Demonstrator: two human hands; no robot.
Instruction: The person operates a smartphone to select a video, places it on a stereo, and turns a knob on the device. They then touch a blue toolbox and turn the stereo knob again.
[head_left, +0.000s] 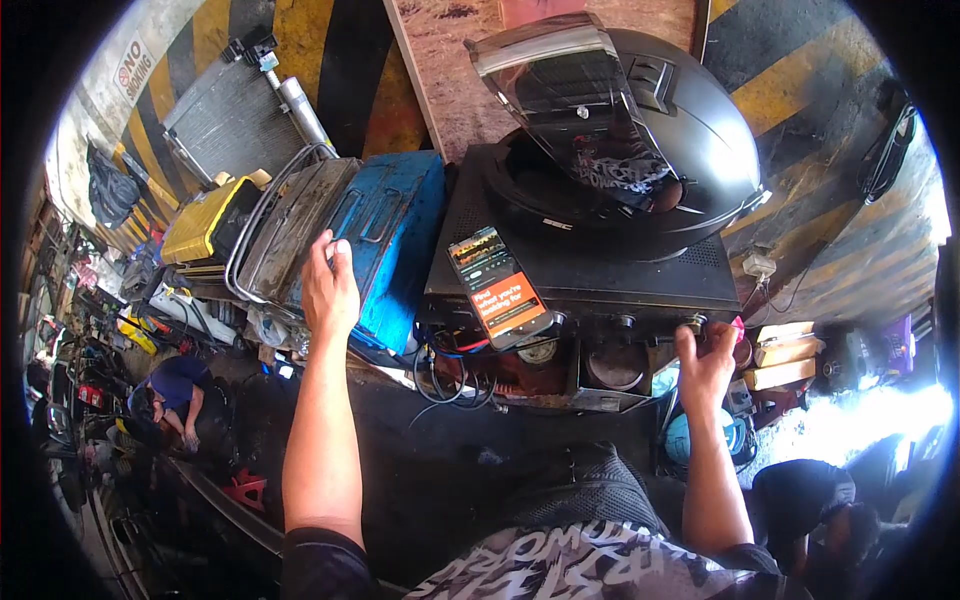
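My left hand [329,288] rests on the edge of a blue metal toolbox [395,240], fingers curled against its lid. My right hand [706,360] pinches a small knob [694,324] on the front edge of a black box [600,275]. A phone [498,285] with an orange lit screen lies on that black box, between my hands. A matte black helmet [640,130] with a clear visor sits on top of the box, behind the phone.
A grey open metal case [290,230] and a yellow case [205,222] stand left of the toolbox. A radiator [230,120] leans on the yellow-black striped wall. Wires [450,375] hang below the box. One person [175,395] crouches lower left, another [800,500] lower right.
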